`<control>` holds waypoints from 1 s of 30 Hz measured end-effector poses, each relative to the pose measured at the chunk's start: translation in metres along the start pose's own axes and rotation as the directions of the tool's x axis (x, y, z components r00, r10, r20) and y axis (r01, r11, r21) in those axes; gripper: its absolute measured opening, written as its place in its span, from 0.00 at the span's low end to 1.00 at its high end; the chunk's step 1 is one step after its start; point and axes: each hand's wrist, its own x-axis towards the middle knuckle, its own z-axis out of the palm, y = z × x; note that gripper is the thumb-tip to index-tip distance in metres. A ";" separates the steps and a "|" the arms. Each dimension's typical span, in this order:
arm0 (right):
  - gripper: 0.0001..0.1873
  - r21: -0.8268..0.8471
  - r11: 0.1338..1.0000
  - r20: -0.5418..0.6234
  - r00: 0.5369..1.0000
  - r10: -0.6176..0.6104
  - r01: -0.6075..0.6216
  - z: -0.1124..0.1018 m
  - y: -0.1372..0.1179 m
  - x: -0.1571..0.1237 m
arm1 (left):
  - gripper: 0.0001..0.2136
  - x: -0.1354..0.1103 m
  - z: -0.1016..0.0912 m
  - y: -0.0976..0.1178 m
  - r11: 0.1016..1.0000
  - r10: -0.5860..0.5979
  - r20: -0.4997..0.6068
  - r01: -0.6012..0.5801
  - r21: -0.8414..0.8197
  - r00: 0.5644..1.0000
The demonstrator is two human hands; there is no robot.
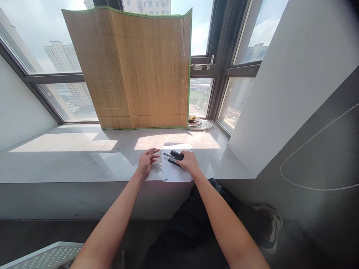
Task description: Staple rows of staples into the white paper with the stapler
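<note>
My right hand [188,161] is closed around the rear of a black stapler [176,155] above a white sheet of paper [175,173]. The stapler's top arm is swung up, and a metal strip shows between it and the base. To the left of the paper, my left hand [147,160] hovers or rests at the sill with its fingers apart and nothing in them. Small strips that look like staples [154,141] lie on the sill behind the hands. Another little piece [119,147] lies farther left.
A bamboo mat [146,74] with green edging leans against the windows at the back of the white sill [67,164]. Stacked plates [200,124] stand in the right corner. Below left is a white perforated basket [47,257]; a pale cord [291,181] hangs at right.
</note>
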 end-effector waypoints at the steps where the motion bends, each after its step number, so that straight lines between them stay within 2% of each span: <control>1: 0.16 -0.017 1.000 0.012 1.000 -0.003 0.003 0.001 0.000 0.000 | 0.16 -0.003 0.001 0.002 0.996 0.063 0.047 -0.066 0.054 0.997; 3: 0.17 -0.070 0.997 -0.036 0.999 -0.029 0.026 0.002 -0.001 0.000 | 0.22 -0.011 0.005 0.006 0.977 0.156 0.164 -0.177 0.116 0.974; 5: 0.16 -0.115 0.981 -0.140 0.976 -0.169 0.154 0.002 -0.005 -0.001 | 0.25 -0.019 0.010 0.010 0.962 0.175 0.273 -0.223 0.157 0.946; 7: 0.13 -0.150 0.913 -0.177 0.898 -0.403 0.380 0.004 -0.012 -0.003 | 0.27 -0.027 0.013 0.014 0.952 0.142 0.358 -0.226 0.206 0.923; 9: 0.10 -0.177 0.793 -0.110 0.789 -0.605 0.583 0.009 -0.020 -0.006 | 0.29 -0.033 0.016 0.016 0.945 0.094 0.431 -0.216 0.244 0.898; 11: 0.08 -0.207 0.705 -0.032 0.716 -0.698 0.678 0.015 -0.026 -0.009 | 0.33 -0.037 0.017 0.018 0.947 0.058 0.488 -0.203 0.250 0.871; 13: 0.07 -0.218 0.671 0.019 0.690 -0.723 0.709 0.022 -0.029 -0.011 | 0.36 -0.040 0.017 0.018 0.953 0.034 0.527 -0.188 0.240 0.849; 18: 0.08 -0.084 0.703 0.032 0.707 -0.706 0.706 0.025 -0.031 -0.013 | 0.35 -0.041 0.019 0.020 0.956 0.010 0.576 -0.176 0.233 0.818; 22: 0.12 -0.086 0.719 0.015 0.722 -0.692 0.690 0.026 -0.035 -0.015 | 0.34 -0.039 0.020 0.020 0.957 -0.013 0.571 -0.156 0.245 0.821; 25: 0.13 -0.053 0.734 -0.019 0.735 -0.678 0.677 0.026 -0.039 -0.015 | 0.38 -0.036 0.017 0.016 0.963 0.002 0.545 -0.148 0.223 0.838; 27: 0.11 0.000 0.757 -0.095 0.754 -0.650 0.653 0.021 -0.037 -0.013 | 0.41 -0.033 0.015 0.013 0.968 0.058 0.508 -0.173 0.181 0.859; 30: 0.11 -0.006 0.833 -0.218 0.812 -0.541 0.554 -0.001 -0.023 -0.003 | 0.31 -0.023 0.009 0.010 0.952 0.177 0.364 -0.252 0.171 0.914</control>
